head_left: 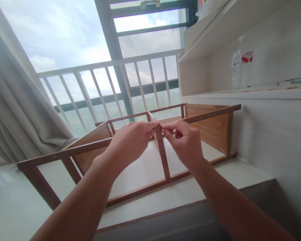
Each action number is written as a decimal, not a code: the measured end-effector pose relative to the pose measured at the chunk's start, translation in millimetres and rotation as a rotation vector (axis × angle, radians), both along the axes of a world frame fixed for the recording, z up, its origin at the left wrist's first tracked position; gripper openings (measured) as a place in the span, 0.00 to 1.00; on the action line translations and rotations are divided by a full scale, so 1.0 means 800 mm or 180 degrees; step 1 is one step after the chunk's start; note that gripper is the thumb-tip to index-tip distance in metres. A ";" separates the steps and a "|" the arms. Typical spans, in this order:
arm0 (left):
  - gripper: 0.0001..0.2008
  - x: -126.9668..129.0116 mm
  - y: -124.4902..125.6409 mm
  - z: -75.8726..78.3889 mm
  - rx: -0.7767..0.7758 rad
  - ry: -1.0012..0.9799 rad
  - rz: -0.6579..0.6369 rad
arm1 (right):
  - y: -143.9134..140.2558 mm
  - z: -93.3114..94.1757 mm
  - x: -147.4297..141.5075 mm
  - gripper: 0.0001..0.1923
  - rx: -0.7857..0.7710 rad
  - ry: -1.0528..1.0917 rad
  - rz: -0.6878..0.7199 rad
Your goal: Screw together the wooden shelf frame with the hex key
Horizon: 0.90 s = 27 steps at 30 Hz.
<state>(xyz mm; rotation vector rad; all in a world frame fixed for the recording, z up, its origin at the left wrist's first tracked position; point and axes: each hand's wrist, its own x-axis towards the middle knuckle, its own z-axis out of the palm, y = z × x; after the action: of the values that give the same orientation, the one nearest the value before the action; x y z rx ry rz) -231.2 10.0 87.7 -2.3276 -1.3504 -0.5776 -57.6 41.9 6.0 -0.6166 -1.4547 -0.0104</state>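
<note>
A brown wooden shelf frame (87,147) lies on its side in front of me, with slatted or panelled boards (208,126) set between its rails. My left hand (132,142) is closed over the upper rail, its thumb and index finger at the joint with the middle crosspiece (163,157). Just across that joint, my right hand (185,139) pinches its thumb and fingertips together against the rail. Whatever is between those fingertips is too small to make out.
The frame rests on a pale ledge (248,174) with a front edge. Behind stand a white railing (107,63) and window. A grey curtain (22,93) hangs at left. On the right shelf (266,93) are a plastic bottle (244,63) and small items.
</note>
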 end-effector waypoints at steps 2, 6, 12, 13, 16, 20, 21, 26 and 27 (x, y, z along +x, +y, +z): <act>0.18 -0.001 0.001 0.001 -0.0013 -0.0013 0.0023 | 0.000 0.003 -0.001 0.02 -0.0098 -0.0067 -0.0022; 0.18 -0.004 0.007 0.002 -0.0102 -0.0069 0.0055 | 0.000 0.005 -0.002 0.02 -0.0104 -0.0180 -0.0057; 0.19 -0.004 0.007 0.002 -0.0191 -0.0085 0.0013 | 0.003 0.000 0.000 0.01 -0.0011 -0.0207 -0.0078; 0.19 -0.004 0.005 0.002 -0.0163 -0.0060 0.0002 | 0.003 0.000 0.000 0.01 -0.0006 -0.0208 -0.0091; 0.18 -0.004 0.003 0.001 -0.0067 0.0034 -0.0014 | 0.004 -0.002 0.000 0.02 0.0003 -0.0216 -0.0135; 0.18 -0.003 0.004 0.001 0.0037 0.0131 -0.0063 | 0.005 -0.006 0.001 0.04 0.0000 -0.0202 -0.0162; 0.17 -0.003 0.004 0.001 0.0057 0.0143 -0.0072 | 0.005 -0.007 0.002 0.05 -0.0015 -0.0198 -0.0162; 0.17 0.000 0.003 0.002 0.0132 0.0135 0.0037 | 0.006 -0.015 0.005 0.09 -0.0070 -0.0184 -0.0222; 0.17 0.001 0.002 0.002 0.0147 0.0134 0.0057 | 0.005 -0.017 0.006 0.09 -0.0078 -0.0187 -0.0234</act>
<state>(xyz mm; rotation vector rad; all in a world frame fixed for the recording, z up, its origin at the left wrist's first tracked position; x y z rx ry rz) -230.6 11.9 89.1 -2.2759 -1.3236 -0.5458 -52.7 46.0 -7.2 -0.6945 -1.4900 -0.0690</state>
